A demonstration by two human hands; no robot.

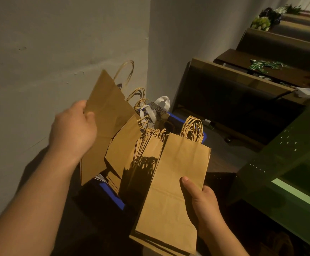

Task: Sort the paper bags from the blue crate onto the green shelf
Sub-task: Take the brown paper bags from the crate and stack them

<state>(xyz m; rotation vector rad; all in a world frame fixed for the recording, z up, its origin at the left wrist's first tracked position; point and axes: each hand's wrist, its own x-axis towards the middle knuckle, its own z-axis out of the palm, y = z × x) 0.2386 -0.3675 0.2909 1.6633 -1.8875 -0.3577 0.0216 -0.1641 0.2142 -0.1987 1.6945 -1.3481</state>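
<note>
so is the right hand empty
No, the right hand grips a stack of brown paper bags, thumb on top, while the left hand holds another bag.

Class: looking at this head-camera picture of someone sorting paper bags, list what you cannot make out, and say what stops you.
- Inside of the blue crate: covered by brown bags.
- Number of bags in the stack in the right hand: only edges show.
- Left hand fingers: behind the large bag.
- Green shelf: cut off at the right edge.
</note>
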